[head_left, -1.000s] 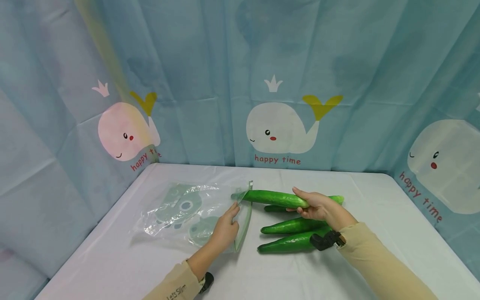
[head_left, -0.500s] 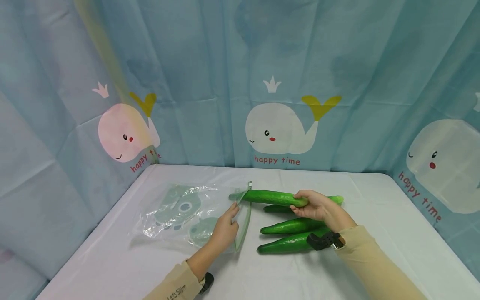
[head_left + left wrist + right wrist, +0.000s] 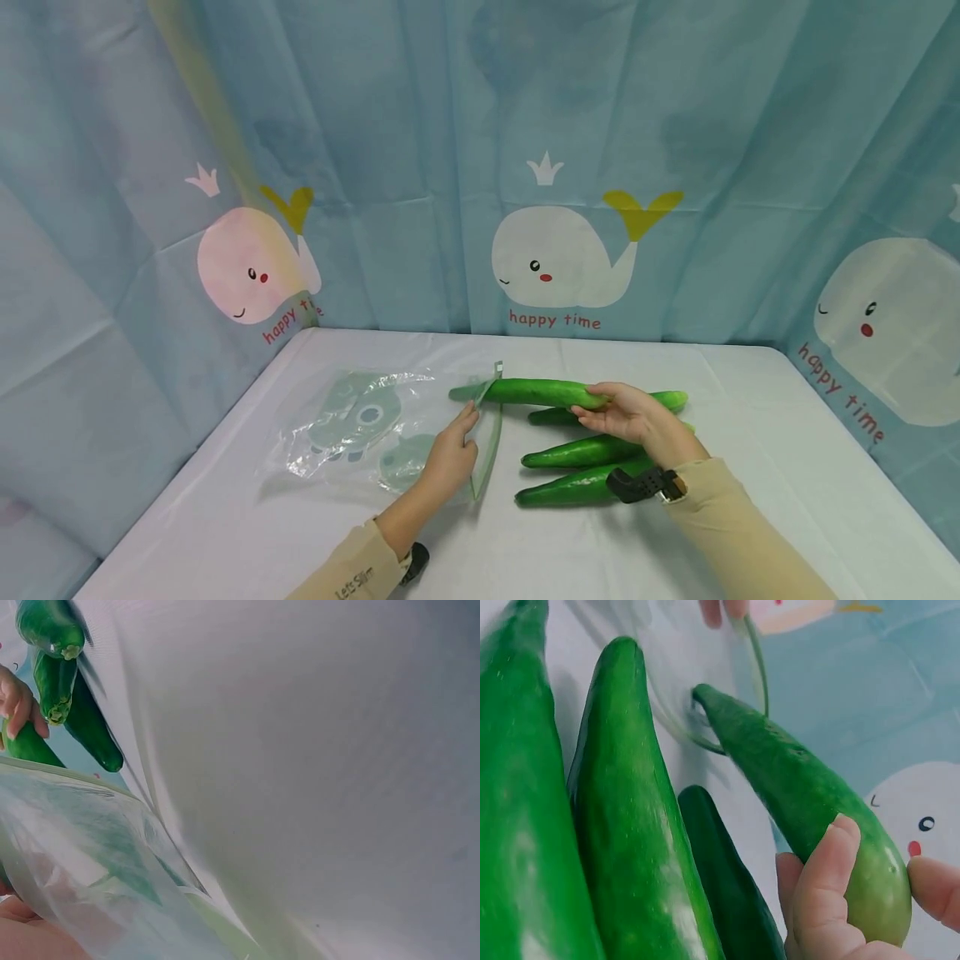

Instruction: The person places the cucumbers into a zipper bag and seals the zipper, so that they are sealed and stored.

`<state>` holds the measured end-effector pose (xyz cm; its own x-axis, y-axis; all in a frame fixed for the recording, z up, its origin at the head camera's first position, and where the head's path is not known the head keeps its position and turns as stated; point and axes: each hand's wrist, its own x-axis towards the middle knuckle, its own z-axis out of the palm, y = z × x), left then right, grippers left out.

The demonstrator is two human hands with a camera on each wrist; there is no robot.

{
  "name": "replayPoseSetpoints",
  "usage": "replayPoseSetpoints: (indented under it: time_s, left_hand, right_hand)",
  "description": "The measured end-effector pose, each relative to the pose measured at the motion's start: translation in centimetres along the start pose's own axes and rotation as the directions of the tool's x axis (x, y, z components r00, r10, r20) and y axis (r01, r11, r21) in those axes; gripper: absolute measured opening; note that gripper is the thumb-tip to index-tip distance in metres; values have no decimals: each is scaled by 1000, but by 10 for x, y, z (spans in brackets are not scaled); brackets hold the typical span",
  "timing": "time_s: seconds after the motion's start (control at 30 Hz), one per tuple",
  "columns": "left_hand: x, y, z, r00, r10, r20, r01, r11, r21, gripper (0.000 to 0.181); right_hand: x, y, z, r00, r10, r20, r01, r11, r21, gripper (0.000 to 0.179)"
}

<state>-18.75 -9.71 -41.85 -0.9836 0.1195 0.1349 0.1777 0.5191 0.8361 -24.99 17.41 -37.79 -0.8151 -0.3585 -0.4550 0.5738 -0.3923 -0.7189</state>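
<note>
Head view: held cucumber (image 3: 543, 392) runs crosswise, nearly level. Narrow dark tip points left, sits inside the mouth of the clear bag (image 3: 408, 412); pale thick end points right, away from the bag. Three other cucumbers (image 3: 570, 452) lie right of the bag on the white table (image 3: 555, 550), tips toward it; the farthest is partly hidden by the held one and the right hand. Whale-print curtain (image 3: 420, 167) behind the bag. Right hand (image 3: 626, 414), well right of the bag, pinches the pale end, fingers bent round it. Left hand (image 3: 448, 454) at the bag's mouth grips the upper edge, fingers only slightly bent, thumb lower.

Left wrist view: bag fills the lower left; held cucumber shows beyond its edge, right hand on it, other cucumbers farther past the bag. Left hand mostly cut off and behind film, finger pose unclear here.

Right wrist view: held cucumber slants, tip up-left within the bag's rim, thick end down-right between thumb and fingers. Other cucumbers outside the bag, left of the held one. Left fingertips touch the rim.
</note>
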Motion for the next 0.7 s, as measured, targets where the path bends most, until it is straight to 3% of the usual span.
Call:
replayPoseSetpoints:
  time_s: [0.13,0.2,0.33,0.7]
  left_hand:
    - [1,0,0,1000,3,0,-3,1000,0,50]
    - [1,0,1,1000,5,0,-5,1000,0,50]
    - [1,0,1,1000,13,-3,-13,1000,2,49]
    - [1,1,3,1000,26,-16,-26,999,18,47]
  right_hand:
    - [1,1,-1,1000,0,9,0,1000,-27,16]
    - [2,2,-1,1000,2,15,-1,998,-67,14]
    - [3,4,-1,1000,4,23,-2,993,-116,15]
    - [7,9,6,998,46,52,-47,999,0,32]
